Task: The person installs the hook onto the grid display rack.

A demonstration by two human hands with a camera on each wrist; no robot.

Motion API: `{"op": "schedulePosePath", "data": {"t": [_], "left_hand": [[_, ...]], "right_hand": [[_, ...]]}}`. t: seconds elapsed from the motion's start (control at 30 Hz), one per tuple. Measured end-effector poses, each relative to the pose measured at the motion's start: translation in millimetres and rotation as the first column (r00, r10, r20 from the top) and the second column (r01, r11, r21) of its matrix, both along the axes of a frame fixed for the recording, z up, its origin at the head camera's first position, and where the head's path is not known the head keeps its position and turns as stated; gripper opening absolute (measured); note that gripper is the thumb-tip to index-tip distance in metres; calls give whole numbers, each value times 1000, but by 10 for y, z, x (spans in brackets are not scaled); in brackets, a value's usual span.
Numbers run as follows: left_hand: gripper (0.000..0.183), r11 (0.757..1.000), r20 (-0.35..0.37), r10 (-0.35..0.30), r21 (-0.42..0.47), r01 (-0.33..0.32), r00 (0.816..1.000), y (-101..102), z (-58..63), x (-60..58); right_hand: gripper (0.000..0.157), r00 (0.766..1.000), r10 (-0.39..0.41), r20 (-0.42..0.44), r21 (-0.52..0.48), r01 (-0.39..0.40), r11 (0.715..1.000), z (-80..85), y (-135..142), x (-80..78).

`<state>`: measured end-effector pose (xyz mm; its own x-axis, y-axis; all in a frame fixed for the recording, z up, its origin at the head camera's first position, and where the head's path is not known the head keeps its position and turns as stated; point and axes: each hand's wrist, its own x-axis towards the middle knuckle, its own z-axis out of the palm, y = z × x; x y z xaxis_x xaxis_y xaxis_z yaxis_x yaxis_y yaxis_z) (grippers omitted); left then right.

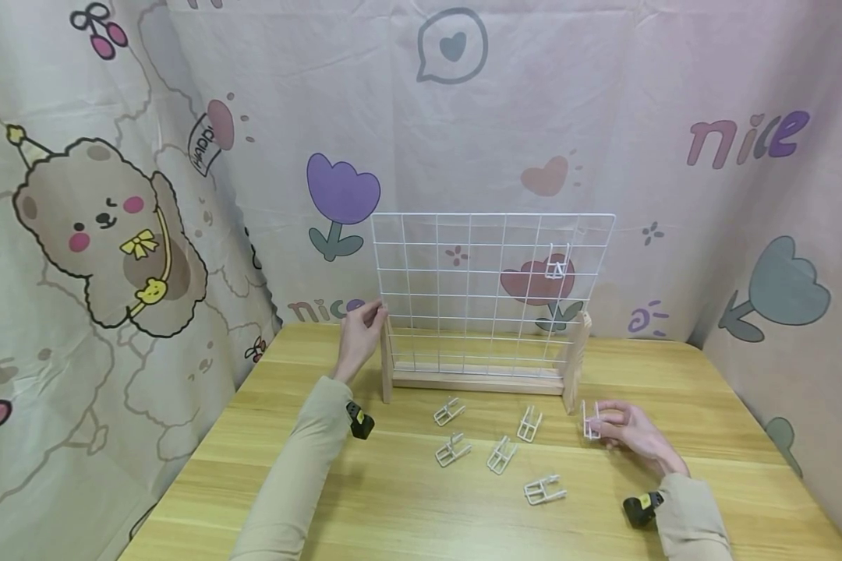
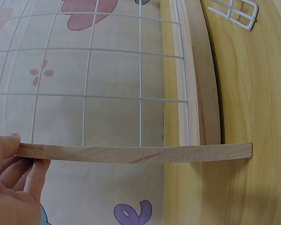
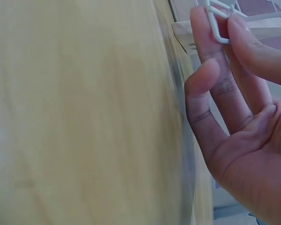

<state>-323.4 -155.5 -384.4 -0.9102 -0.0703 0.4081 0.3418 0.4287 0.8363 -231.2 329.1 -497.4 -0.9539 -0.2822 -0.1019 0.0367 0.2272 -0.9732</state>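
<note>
My left hand (image 1: 362, 335) pinches the top of the left wooden post (image 2: 131, 153) of a stand, thumb on one side and fingers on the other. The stand holds up a white wire grid panel (image 1: 470, 296). A white wire hook (image 1: 591, 421) is between the thumb and fingers of my right hand (image 1: 627, 428), just above the table to the right of the stand. In the right wrist view only the lower part of that hook (image 3: 219, 28) shows. Another white hook (image 1: 556, 263) hangs on the upper right of the grid.
Several white wire hooks (image 1: 501, 454) lie scattered on the wooden table (image 1: 407, 514) before the stand. The right wooden post (image 1: 575, 362) stands close to my right hand. A printed curtain (image 1: 449, 132) hangs behind and at both sides.
</note>
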Motion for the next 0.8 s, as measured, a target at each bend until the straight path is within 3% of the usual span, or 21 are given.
{"op": "schedulePosePath", "data": {"t": [0.1,0.3,0.4,0.8], "left_hand": [[36,1000,2,-1,2,1,1000,0,2,2],[37,1000,0,-6,1,6,1000,2,9,18],[37,1000,-2,-8,-2,8,1000,-1,4,16],[36,1000,1,2,-12,-2,1000,2,6,16]], "right_hand": [[62,999,-32,-3,-22,32,999,6,1,9],[24,994,-107,3,-68,107,992,30,5,25],[12,991,-134,-18,-76,132,988,31,-2,33],[22,980,-181,-82,-253,155,955,15,-38,26]]}}
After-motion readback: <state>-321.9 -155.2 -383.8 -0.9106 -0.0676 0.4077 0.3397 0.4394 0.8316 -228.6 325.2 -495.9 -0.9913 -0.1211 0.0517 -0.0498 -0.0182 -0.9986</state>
